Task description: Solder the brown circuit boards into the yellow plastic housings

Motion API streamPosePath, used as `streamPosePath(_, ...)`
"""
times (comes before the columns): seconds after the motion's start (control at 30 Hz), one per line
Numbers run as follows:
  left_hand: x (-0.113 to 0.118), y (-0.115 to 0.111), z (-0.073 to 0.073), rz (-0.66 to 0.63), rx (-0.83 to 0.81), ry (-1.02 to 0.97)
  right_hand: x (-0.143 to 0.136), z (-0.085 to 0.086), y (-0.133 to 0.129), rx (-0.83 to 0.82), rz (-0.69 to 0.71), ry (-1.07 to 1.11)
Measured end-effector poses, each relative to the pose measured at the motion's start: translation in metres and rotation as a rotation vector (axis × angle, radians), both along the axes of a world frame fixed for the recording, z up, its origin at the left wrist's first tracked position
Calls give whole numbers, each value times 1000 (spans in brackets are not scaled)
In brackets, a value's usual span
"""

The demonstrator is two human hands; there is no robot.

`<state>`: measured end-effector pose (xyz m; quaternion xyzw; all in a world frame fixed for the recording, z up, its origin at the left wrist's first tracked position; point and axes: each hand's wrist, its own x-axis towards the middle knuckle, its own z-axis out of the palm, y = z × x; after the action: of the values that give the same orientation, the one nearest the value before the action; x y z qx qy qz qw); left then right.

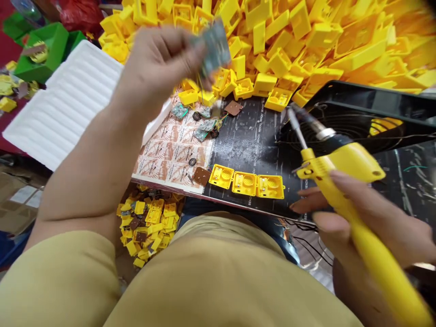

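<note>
My left hand (170, 61) is raised above the far side of the bench, its fingers pinching a blurred greenish circuit board (216, 47). In my right hand (368, 209), the fingers are wrapped around the handle of a yellow soldering gun (340, 168). Its metal tip points away from me, over the black bench surface. Near the bench's front edge, three open yellow plastic cases (244, 183) sit in a row. More circuit boards (206, 128) with thin wires and small round black speakers (192, 161) lie below my left hand.
A large heap of yellow cases (282, 41) covers the back. A black fan-like frame (368, 104) stands at right. White foam (68, 100) and a green bin (42, 52) are at left. A pile of yellow cases (153, 222) lies below the bench edge. Brown boards (200, 176) rest nearby.
</note>
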<state>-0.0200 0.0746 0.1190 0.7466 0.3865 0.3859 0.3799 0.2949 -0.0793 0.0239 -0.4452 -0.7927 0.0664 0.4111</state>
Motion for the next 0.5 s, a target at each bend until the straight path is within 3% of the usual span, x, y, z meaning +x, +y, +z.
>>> streamPosePath(0.07, 12, -20, -9, -124, -228, 80, -11, 2, 12, 51, 93, -39)
streamPosePath(0.13, 25, -39, -22, -246, -480, 133, -23, 6, 20, 45, 99, -31)
streamPosePath(0.2, 36, -54, -35, -339, -613, 179, -35, 10, 23, -3, 89, 44)
streamPosePath(0.3, 46, -68, -44, -406, -627, 201, -51, 11, 23, -145, 163, 153)
streamPosePath(0.37, 46, -73, -45, -381, -611, 158, -57, 10, 21, -179, 179, 202)
streamPosePath(0.5, 28, -78, -45, -230, -548, 81, -59, 6, 19, -40, 78, 204)
